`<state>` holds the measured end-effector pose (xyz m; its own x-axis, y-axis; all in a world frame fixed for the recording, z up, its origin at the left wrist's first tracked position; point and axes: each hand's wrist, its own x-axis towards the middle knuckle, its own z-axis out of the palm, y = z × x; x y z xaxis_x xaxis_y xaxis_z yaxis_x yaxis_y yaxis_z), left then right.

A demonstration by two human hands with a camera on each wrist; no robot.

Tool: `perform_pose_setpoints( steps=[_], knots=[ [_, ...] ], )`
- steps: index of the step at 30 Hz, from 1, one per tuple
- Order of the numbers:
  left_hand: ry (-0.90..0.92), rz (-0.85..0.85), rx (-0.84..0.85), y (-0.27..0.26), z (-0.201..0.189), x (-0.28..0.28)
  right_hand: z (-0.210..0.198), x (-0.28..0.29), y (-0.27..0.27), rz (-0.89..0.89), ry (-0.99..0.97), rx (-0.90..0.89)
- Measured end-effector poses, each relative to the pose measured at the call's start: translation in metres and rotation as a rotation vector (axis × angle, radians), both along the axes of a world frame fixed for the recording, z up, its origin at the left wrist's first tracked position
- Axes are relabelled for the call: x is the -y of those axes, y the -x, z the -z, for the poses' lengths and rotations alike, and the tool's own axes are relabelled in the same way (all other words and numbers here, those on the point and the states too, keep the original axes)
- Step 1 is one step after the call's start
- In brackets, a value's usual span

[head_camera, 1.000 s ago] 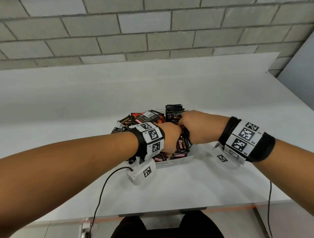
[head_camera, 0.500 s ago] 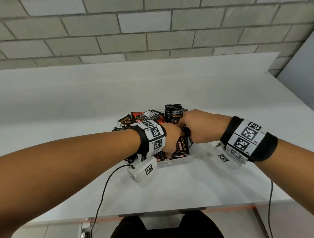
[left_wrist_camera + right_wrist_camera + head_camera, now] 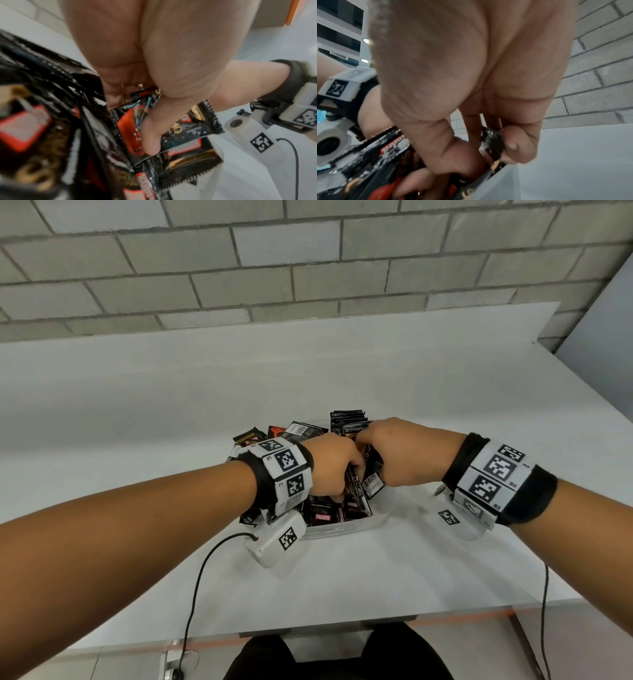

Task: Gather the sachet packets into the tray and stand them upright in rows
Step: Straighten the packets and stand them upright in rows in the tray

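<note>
A white tray (image 3: 342,529) sits at the middle of the table, packed with black and red sachets (image 3: 322,513). Both hands reach into it, knuckles up and close together. My left hand (image 3: 334,470) curls its fingers into a bunch of sachets near the tray's front. My right hand (image 3: 387,453) pinches a black sachet (image 3: 371,484) with a barcode between thumb and fingers. In the right wrist view the thumb (image 3: 453,148) presses on sachets beside the tray wall (image 3: 505,182). A row of sachets (image 3: 347,421) stands upright at the back.
Loose sachets (image 3: 301,431) lean at the tray's back left. A white table (image 3: 342,364) runs to a brick wall (image 3: 308,268). Black cables (image 3: 202,570) hang from both wrist cameras over the front edge.
Both hands have stayed in the tray and shifted only slightly. A sachet's barcode end now shows under the right hand.
</note>
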<state>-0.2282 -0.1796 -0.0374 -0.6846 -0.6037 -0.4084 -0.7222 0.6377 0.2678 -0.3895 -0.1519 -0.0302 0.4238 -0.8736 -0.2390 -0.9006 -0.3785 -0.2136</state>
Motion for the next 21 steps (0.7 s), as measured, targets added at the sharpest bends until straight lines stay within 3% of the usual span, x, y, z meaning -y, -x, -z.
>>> perform_pose_setpoints(
  steps=[7, 15, 19, 21],
  knots=[
    [-0.035, -0.172, -0.3, -0.029, -0.024, -0.009, -0.004, -0.002, 0.002, 0.011, -0.017, 0.031],
    [-0.048, -0.506, -0.577, -0.082, -0.038, -0.002, -0.02, -0.005, 0.012, 0.098, -0.086, 0.226],
    [-0.178, -0.602, -0.704, -0.096, -0.033, -0.008, -0.029, -0.009, 0.016, 0.128, -0.133, 0.262],
    [-0.288, -0.657, -0.794, -0.098, -0.03, -0.012, -0.036, -0.012, 0.017, 0.136, -0.247, 0.364]
  ],
)
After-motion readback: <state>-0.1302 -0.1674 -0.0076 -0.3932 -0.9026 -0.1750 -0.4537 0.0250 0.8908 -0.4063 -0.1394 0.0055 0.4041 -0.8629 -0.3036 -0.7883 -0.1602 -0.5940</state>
